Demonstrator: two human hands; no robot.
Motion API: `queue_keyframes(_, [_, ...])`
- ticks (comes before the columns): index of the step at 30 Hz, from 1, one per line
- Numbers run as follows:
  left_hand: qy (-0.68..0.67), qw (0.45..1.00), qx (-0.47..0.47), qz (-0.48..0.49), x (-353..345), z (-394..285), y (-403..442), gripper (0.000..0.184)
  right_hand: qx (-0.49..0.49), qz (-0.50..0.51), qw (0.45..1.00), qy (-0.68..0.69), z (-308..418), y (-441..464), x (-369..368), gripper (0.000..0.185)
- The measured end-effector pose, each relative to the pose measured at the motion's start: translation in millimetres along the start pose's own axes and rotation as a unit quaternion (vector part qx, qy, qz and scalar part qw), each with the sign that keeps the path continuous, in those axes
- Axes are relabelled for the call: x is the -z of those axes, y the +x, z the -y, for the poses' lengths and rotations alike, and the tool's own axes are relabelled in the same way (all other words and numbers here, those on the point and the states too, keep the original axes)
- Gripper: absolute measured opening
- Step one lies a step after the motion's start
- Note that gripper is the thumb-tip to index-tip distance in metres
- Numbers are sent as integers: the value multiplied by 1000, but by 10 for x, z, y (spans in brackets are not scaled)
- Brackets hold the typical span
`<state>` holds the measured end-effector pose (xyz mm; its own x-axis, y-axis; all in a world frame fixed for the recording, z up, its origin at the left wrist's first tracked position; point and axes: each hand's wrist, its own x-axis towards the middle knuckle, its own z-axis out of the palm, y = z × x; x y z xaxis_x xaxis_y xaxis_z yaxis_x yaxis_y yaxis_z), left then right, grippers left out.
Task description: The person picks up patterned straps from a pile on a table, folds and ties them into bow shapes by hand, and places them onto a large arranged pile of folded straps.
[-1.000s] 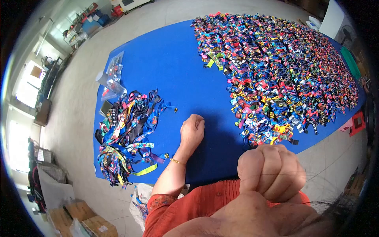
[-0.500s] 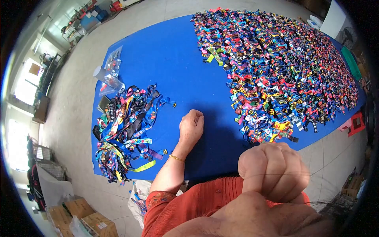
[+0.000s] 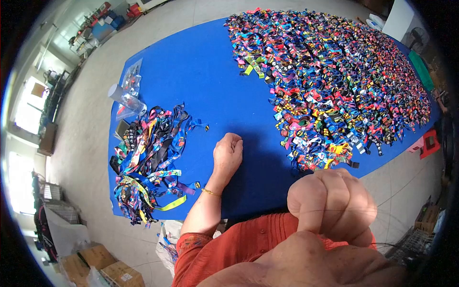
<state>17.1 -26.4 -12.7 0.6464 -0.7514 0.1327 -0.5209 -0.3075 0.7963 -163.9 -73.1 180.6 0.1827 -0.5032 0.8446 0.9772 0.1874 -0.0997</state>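
My left hand rests on the blue table in a loose fist, fingers curled in, and nothing shows in it. To its left lies a tangled heap of printed ribbon straps, apart from the hand. Close to the camera, my right hand is raised in a fist in front of my red top, with no object showing in it. Beyond both hands, a wide spread of small looped, multicoloured straps covers the right part of the table.
The blue table has a clear plastic cup and plastic bags at its left edge. A white bag hangs or stands below the near edge. Cardboard boxes sit on the floor; a red stool is at right.
The view has shifted slightly, so the table and straps sit a little further left. Both hands keep their closed poses, and the straps look undisturbed.
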Motion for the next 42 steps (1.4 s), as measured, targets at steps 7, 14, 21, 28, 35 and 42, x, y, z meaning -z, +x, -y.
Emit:
queue_keyframes(7, [3, 1000, -11, -10, -14, 7, 4, 11, -40, -1, 999, 24, -36, 94, -55, 42])
queue_keyframes(14, [6, 999, -37, -26, -43, 99, 2, 10, -63, 47, 993, 88, -164, 98, 69, 44])
queue_keyframes(21, [-15, 1000, -14, -18, -22, 9, -12, 6, -92, 0, 984, 152, -127, 79, 90, 38])
queue_keyframes(28, [-16, 1000, -13, -21, -42, 37, -20, 7, -106, 22, 971, 214, -172, 96, 78, 42])
queue_keyframes(35, [-2, 1000, -5, -9, -26, 46, -12, 7, -139, -27, 961, 237, -175, 119, 40, 42])
queue_keyframes(42, [-20, 1000, -7, -15, -33, 31, -11, 5, -140, -25, 950, 277, -181, 93, -4, 45])
